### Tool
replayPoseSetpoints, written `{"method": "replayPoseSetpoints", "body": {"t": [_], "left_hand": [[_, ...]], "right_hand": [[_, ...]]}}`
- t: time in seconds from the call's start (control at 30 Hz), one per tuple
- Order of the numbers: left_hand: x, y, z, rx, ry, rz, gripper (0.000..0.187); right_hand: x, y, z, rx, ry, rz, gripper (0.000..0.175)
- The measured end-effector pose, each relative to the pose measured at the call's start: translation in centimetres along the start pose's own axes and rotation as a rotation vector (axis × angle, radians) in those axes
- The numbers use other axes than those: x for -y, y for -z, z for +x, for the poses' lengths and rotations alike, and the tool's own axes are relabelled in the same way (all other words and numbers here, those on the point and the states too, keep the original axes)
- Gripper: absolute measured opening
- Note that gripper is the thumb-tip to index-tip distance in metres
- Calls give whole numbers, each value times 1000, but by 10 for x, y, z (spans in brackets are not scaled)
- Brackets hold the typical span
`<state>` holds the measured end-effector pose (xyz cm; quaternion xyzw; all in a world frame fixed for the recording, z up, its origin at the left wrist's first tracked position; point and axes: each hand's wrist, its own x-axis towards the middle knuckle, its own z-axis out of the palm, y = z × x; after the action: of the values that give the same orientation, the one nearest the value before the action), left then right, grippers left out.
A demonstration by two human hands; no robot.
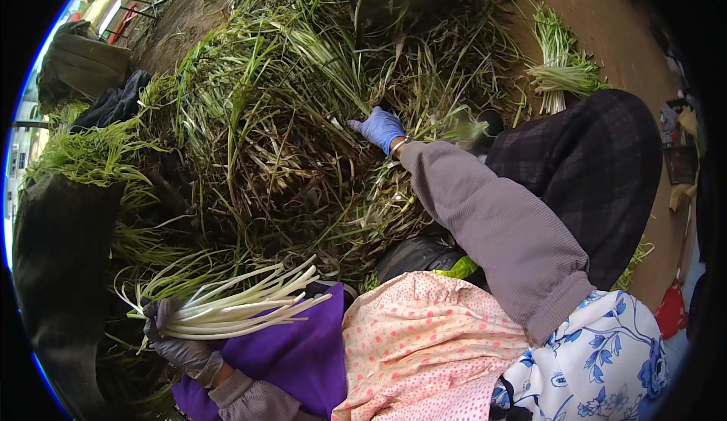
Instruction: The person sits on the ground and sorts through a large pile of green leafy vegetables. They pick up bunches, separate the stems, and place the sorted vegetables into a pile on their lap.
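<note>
My left hand (176,341), in a thin grey glove, is closed around a bunch of white-stemmed green stalks (244,307); their pale ends point right over a purple cloth (295,353). My right hand (381,128), in a blue-violet glove with a bangle at the wrist, reaches to the large heap of green and withered stalks (272,125). Its thumb side points left, and its fingertips are partly hidden among the stalks, so I cannot tell whether it grips any. Long stalks (324,52) fan out just beyond it.
Crossed bunches of stalks (556,74) lie on the brown floor (619,29) at the upper right. A dark sack or cloth (62,284) with greens at its top stands at the left. A dark plaid-covered knee (590,165) rises beside my right arm. Crates (680,162) stand at the far right.
</note>
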<state>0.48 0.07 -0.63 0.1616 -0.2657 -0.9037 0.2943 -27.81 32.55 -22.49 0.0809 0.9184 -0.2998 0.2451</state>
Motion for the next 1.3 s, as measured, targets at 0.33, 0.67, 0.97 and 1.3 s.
{"method": "replayPoseSetpoints", "body": {"t": [0.33,0.67,0.97,1.3], "left_hand": [[12,-9,2,-39,65,-76,38],[9,0,1,-73,53,-45,29],[11,-8,-5,-57,45,-34,29],[9,-2,-2,-14,40,-91,28]], "right_hand": [[22,-13,-33,291,130,-157,102],[59,43,-47,185,449,764,13],[135,117,-79,102,1129,196,31],[35,105,-19,-49,1015,746,17]]}}
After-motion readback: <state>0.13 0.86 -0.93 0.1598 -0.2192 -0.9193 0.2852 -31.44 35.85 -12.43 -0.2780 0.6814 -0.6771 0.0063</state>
